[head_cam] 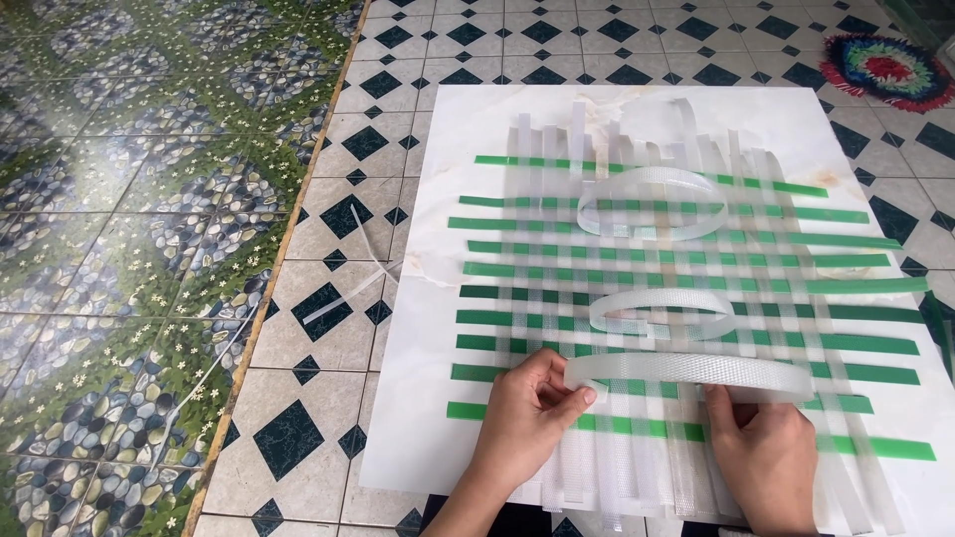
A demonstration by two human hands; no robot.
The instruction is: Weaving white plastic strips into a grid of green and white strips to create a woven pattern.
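Kneeling over a tiled floor (328, 214), we work on a white board (448, 129). Our wrists are cut off at the bottom edge. Left hand (532, 413) pinches the clear strap (696, 373) lying left-to-right at lower centre; right hand (766, 447) presses flat on the green-and-clear weave (657, 259), fingers spread.

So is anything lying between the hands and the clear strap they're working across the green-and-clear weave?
Nothing visible does. The left hand already pinches one end of the curved clear strap, and the right hand touches it near the other end. The two other looped clear straps lie farther up the weave, apart from it.
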